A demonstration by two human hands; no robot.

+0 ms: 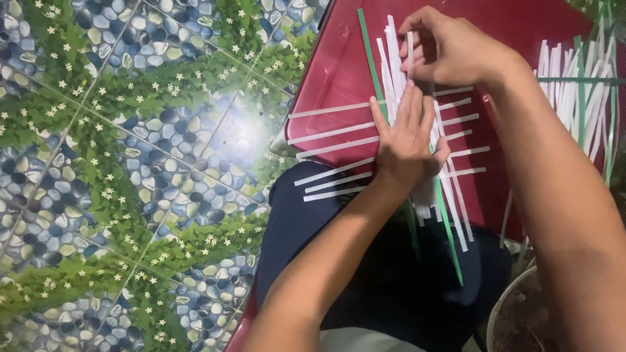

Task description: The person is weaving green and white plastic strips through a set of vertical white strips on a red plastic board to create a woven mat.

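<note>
A weave of white strips (pixel 339 132) and green strips (pixel 369 55) lies on a dark red board (pixel 332 72) resting over my lap. My left hand (pixel 405 140) presses flat on the crossing of the strips, fingers spread. Just above it, my right hand (pixel 450 49) pinches the upper end of one upright white strip (pixel 410 49) between thumb and fingers. Horizontal white strips stick out to the left and right of my left hand. Part of the weave is hidden under both hands.
A bundle of loose white and green strips (pixel 577 98) lies at the right edge of the board. The floor (pixel 130 163) is tiled with a pebble and leaf pattern. A round white-rimmed pot (pixel 505 306) sits at the lower right, beside my dark trousers (pixel 293 221).
</note>
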